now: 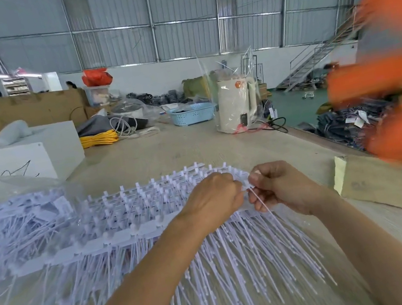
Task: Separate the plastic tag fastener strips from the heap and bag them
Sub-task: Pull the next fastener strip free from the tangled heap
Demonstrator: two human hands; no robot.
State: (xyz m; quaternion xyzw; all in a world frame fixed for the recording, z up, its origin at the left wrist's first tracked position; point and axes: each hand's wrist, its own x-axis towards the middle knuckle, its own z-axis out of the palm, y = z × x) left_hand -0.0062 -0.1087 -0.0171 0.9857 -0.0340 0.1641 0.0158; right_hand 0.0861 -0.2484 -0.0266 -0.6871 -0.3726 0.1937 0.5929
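Observation:
A wide heap of white plastic tag fastener strips (116,227) covers the table in front of me, heads joined on runners and thin tails fanning toward me. My left hand (213,198) grips the head end of the strips at the heap's right side, fingers curled. My right hand (277,187) pinches a single fastener (261,202) just right of it, its tail running down past my wrist. A clear plastic bag (0,183) with loose fasteners lies at the far left of the heap.
A white box (43,152) stands back left, a blue basket (192,114) and a bagged white kettle (235,104) further back. A cardboard piece (369,180) lies at right. A blurred orange shape (401,81) fills the right edge. The table edge runs along the right.

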